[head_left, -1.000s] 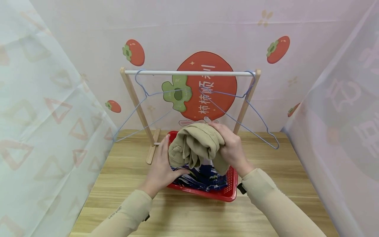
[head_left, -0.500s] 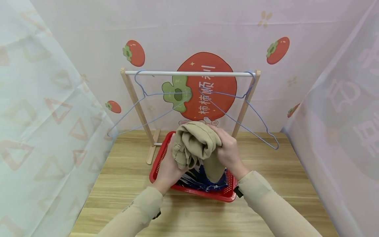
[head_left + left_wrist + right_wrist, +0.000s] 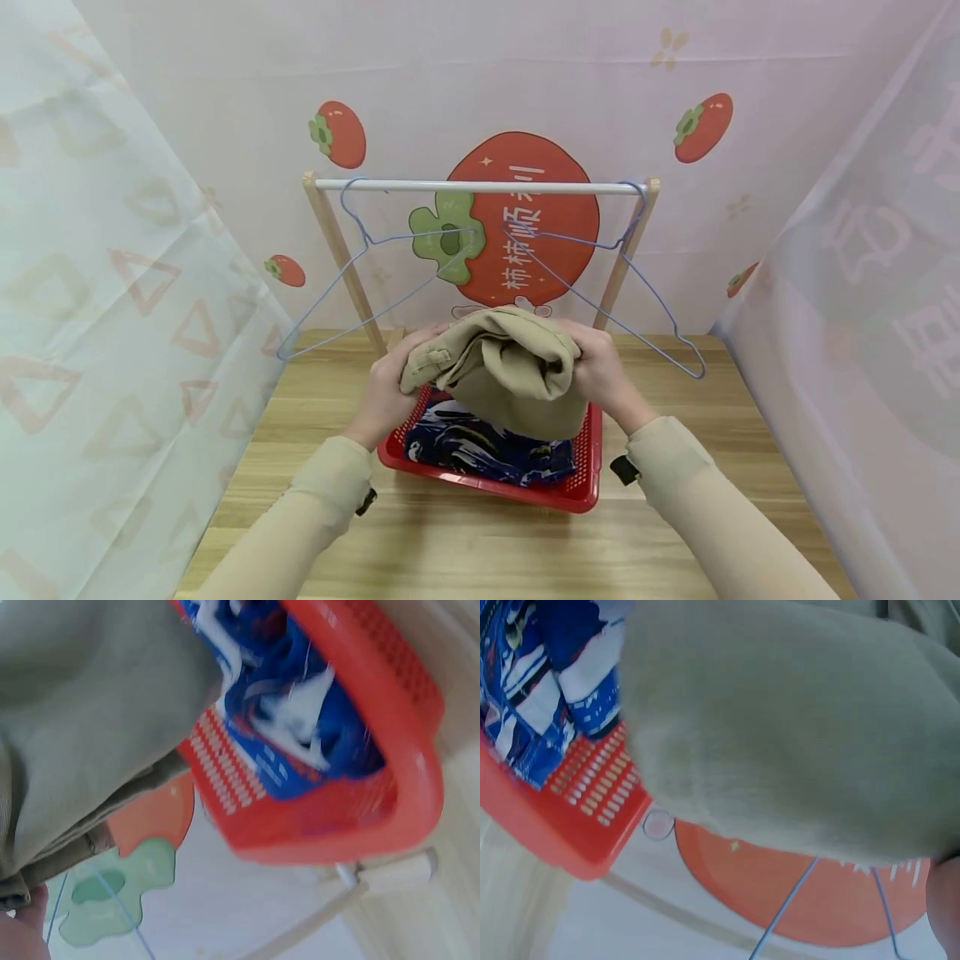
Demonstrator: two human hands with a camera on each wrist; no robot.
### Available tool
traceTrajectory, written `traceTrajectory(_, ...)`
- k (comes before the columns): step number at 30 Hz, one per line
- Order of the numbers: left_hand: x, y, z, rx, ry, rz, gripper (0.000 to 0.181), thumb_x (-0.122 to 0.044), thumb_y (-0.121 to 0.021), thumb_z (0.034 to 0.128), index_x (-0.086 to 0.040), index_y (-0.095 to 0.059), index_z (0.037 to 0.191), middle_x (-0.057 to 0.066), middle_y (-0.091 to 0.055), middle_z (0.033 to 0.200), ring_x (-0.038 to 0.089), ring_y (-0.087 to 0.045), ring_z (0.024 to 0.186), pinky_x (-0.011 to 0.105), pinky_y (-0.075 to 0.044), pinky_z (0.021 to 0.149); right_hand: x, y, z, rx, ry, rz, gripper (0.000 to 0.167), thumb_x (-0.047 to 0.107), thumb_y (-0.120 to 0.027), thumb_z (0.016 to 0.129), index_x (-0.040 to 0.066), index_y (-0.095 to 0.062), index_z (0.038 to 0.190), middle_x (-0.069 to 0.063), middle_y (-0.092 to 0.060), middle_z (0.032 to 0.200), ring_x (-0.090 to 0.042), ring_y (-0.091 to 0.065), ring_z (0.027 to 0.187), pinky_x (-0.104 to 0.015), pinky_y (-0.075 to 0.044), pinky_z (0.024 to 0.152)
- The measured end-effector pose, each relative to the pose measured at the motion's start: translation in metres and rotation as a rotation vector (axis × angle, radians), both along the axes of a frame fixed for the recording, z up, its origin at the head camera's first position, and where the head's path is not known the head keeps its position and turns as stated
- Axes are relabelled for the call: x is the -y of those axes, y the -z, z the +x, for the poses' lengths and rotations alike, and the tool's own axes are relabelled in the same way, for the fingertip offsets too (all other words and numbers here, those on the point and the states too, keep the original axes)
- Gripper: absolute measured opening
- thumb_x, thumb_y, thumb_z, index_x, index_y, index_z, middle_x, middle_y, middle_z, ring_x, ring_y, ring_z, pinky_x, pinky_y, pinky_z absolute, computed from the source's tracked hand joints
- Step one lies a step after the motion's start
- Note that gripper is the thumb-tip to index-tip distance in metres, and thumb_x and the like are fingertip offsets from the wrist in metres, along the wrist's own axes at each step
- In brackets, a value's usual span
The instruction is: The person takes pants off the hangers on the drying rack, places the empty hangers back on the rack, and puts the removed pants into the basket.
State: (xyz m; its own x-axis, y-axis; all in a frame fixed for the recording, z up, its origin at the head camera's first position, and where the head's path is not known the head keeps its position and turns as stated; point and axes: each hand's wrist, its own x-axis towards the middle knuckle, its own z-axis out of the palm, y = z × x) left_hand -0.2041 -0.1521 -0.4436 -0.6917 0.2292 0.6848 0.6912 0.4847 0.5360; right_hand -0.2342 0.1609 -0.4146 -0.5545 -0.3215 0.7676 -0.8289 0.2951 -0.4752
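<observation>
A bunched pair of khaki pants (image 3: 517, 400) is held up between both hands over the red basket (image 3: 517, 493). A belt loop shows at the left end of the waistband. That end is gripped by my left hand (image 3: 384, 396), whose fingertips are partly hidden behind the cloth. My right hand (image 3: 606, 373) holds the pants at their right side, most of its fingers covered by fabric. Below them, a blue and white patterned garment (image 3: 480, 446) lies in the basket. Loose khaki cloth (image 3: 780, 735) fills much of the right wrist view.
Behind the basket stands a wooden rack with a white rod (image 3: 480, 187). Two blue wire hangers hang from it, a left hanger (image 3: 330, 287) and a right hanger (image 3: 652, 283). Printed cloth walls enclose the wooden table (image 3: 480, 550) at the back and both sides.
My left hand first closed in on the cloth, then moved left and up with the waistband end. The pants are spread wider between the hands, and more of the patterned garment shows.
</observation>
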Motion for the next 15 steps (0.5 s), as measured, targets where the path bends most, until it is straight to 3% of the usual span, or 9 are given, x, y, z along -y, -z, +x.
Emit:
traceTrajectory(5,0.01,-0.01,-0.008,-0.069,-0.004,-0.081,0.06,0.022,-0.062,0.0769,-0.007,-0.064,0.129,0.012,-0.07,0.127,0.031,-0.068,0.114,0.046,-0.054,0.099,-0.012,0.001,-0.007,-0.018,0.043,0.083,0.03,-0.014,-0.072,0.083,-0.003,-0.073,0.111,-0.02,-0.075,0.105,-0.036,-0.073,0.094,-0.038,-0.061,0.085)
traceTrajectory(9,0.01,-0.018,-0.012,-0.055,-0.016,-0.112,0.05,0.021,-0.061,0.0785,-0.004,-0.063,0.121,0.014,-0.071,0.111,0.034,-0.07,0.1,0.051,-0.057,0.087,-0.016,0.007,-0.007,-0.009,0.139,0.153,0.023,-0.015,-0.069,0.084,-0.006,-0.073,0.105,-0.023,-0.074,0.095,-0.037,-0.073,0.083,-0.048,-0.061,0.071)
traceTrajectory(12,0.009,-0.022,-0.013,-0.02,-0.039,-0.111,0.046,0.022,-0.059,0.0772,-0.002,-0.061,0.116,0.016,-0.07,0.102,0.036,-0.07,0.093,0.053,-0.057,0.081,-0.015,0.007,-0.004,0.065,0.177,0.188,0.019,-0.011,-0.071,0.086,-0.005,-0.071,0.103,-0.019,-0.073,0.087,-0.029,-0.068,0.07,-0.043,-0.058,0.063)
traceTrajectory(15,0.008,-0.025,-0.015,-0.002,-0.064,-0.106,0.043,0.021,-0.059,0.0776,-0.001,-0.06,0.114,0.019,-0.07,0.101,0.039,-0.07,0.092,0.055,-0.058,0.08,-0.012,0.004,-0.002,0.146,0.175,0.189,0.032,-0.008,-0.073,0.086,-0.002,-0.068,0.117,-0.017,-0.073,0.092,-0.023,-0.063,0.067,-0.04,-0.054,0.06)
